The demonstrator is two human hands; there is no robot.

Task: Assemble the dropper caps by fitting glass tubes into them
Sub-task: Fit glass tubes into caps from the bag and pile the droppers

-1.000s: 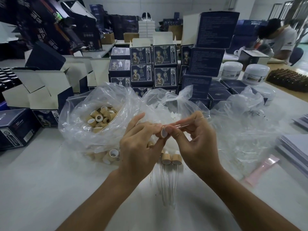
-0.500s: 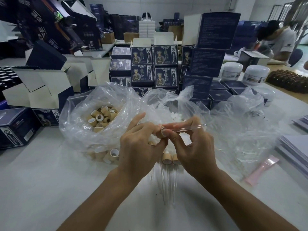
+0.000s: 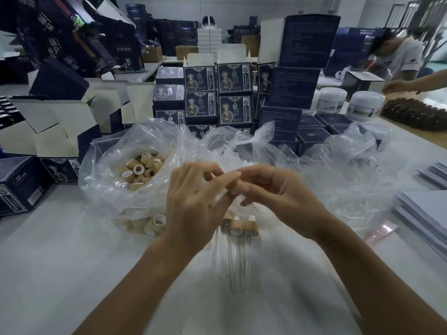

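My left hand (image 3: 193, 204) and my right hand (image 3: 278, 197) meet above the table in front of the bags. Between their fingertips is a tan wooden dropper cap (image 3: 231, 189); my left fingers pinch it. My right fingers curl round the glass tube fitted to it, which is almost wholly hidden. Three assembled droppers (image 3: 236, 229) lie on the white table (image 3: 72, 274) below my hands, their glass tubes pointing toward me. An open clear bag holds several loose caps (image 3: 142, 168).
More caps (image 3: 154, 222) lie in the bag's lower fold. A clear bag of glass tubes (image 3: 343, 189) sits to the right, beside stacked paper sheets (image 3: 425, 211). Dark blue boxes (image 3: 217, 93) and white jars (image 3: 366, 105) stand behind. Another person (image 3: 399, 56) works far right.
The glass tube stuck out to the right of the cap before; now my hands have closed together and turned, and the tube is hidden inside my right hand.
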